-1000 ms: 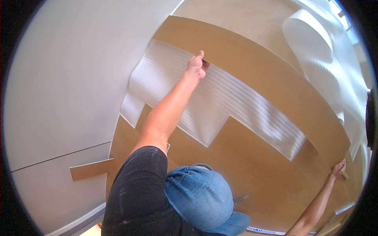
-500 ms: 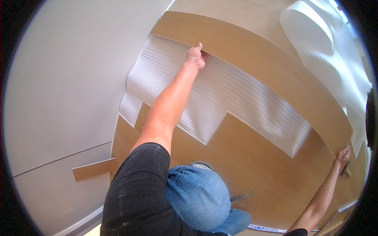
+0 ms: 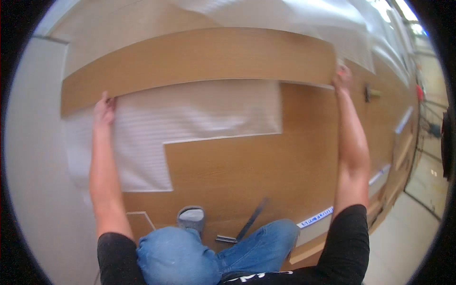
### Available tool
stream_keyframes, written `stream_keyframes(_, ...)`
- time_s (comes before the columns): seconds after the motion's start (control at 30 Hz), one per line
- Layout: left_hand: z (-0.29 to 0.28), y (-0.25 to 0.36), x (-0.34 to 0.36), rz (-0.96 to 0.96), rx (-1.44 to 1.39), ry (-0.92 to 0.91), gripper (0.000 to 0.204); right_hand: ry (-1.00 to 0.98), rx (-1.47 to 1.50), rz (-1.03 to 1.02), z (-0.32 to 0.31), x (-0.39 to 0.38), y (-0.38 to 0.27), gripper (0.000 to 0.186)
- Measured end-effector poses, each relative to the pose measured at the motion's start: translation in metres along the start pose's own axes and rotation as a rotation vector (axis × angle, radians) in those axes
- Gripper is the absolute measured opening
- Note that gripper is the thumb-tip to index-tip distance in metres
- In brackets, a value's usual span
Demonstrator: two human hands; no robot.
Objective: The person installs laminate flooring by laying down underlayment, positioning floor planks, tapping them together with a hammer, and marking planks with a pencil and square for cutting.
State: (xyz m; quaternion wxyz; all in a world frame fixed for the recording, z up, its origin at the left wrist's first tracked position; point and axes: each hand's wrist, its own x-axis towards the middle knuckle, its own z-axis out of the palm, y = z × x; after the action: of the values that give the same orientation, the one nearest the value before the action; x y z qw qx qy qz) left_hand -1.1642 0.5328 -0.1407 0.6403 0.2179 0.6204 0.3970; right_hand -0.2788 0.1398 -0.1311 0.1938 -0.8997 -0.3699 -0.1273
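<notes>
A long wood-look floor plank (image 3: 204, 54) stretches across in front of me, held by both hands. My left hand (image 3: 104, 111) grips its near edge close to the left end, thumb on top and the other fingers partly hidden. At the far right end, my right hand (image 3: 343, 80) is closed round the plank's corner. Below the plank lies white ribbed foam underlay (image 3: 209, 111). Nearer to me, laid planks (image 3: 237, 171) form a stepped edge against it. Whether the held plank touches the floor I cannot tell.
A hammer (image 3: 373, 93) lies beyond my right hand. An angled metal bar (image 3: 249, 223) rests on the floor by my knees. Cardboard boxes (image 3: 308, 249) with plank stock line the lower right. The pale wall (image 3: 33, 142) bounds the left; more translucent sheeting (image 3: 304, 16) spreads at the back.
My view has swung to the right, so the plank now runs nearly level across it. Both hands still hold the plank, its left end lying near the wall.
</notes>
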Motion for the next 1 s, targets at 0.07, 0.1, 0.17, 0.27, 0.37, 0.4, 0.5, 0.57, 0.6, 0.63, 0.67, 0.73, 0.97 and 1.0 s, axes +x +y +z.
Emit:
stream_keyframes(0.07, 0.009, -0.003, 0.003, 0.027, -0.022, 0.072, 0.024, -0.173, 0.260, 0.195, -0.028, 0.004, -0.036, 0.037)
stream_keyframes(0.1, 0.034, -0.037, 0.005, 0.002, -0.056, 0.096, 0.024, -0.132, 0.226, 0.144, -0.050, 0.014, -0.020, 0.034)
stream_keyframes(0.17, 0.043, -0.044, 0.012, -0.027, -0.076, 0.061, 0.022, -0.116, 0.144, 0.131, -0.062, 0.012, -0.016, 0.032)
stream_keyframes(0.27, 0.026, -0.028, 0.021, -0.006, -0.060, 0.056, 0.019, -0.122, 0.102, 0.144, -0.059, -0.003, -0.031, 0.029)
stream_keyframes(0.37, 0.014, -0.017, 0.025, 0.028, -0.044, 0.066, 0.017, -0.116, 0.123, 0.149, -0.049, -0.019, -0.039, 0.025)
stream_keyframes(0.4, 0.014, -0.020, 0.025, 0.039, -0.056, 0.075, 0.017, -0.107, 0.138, 0.123, -0.047, -0.022, -0.038, 0.024)
stream_keyframes(0.5, 0.016, -0.030, 0.023, 0.043, -0.052, 0.074, 0.016, -0.124, 0.138, 0.047, -0.042, -0.033, -0.034, 0.022)
stream_keyframes(0.57, 0.020, -0.041, 0.022, 0.006, -0.058, 0.074, 0.015, -0.124, 0.063, 0.048, -0.040, -0.040, -0.030, 0.022)
stream_keyframes(0.6, 0.016, -0.035, 0.024, -0.004, -0.054, 0.080, 0.014, -0.120, 0.015, 0.054, -0.039, -0.043, -0.037, 0.021)
stream_keyframes(0.63, 0.013, -0.029, 0.026, 0.001, -0.051, 0.079, 0.014, -0.142, -0.065, 0.032, -0.042, -0.042, -0.041, 0.021)
stream_keyframes(0.67, 0.011, -0.024, 0.029, 0.015, -0.049, 0.054, 0.014, -0.139, -0.061, 0.035, -0.044, -0.040, -0.045, 0.021)
stream_keyframes(0.73, 0.008, -0.019, 0.030, 0.028, -0.042, 0.035, 0.014, 0.089, -0.008, -0.263, -0.048, -0.040, -0.066, 0.024)
stream_keyframes(0.97, 0.003, -0.015, 0.023, 0.036, -0.040, 0.073, 0.014, -0.707, 1.068, 0.106, -0.053, -0.062, -0.154, 0.023)
stream_keyframes(1.0, 0.004, -0.018, 0.022, 0.022, -0.041, 0.059, 0.014, -0.789, 1.096, 0.101, -0.051, -0.061, -0.151, 0.020)
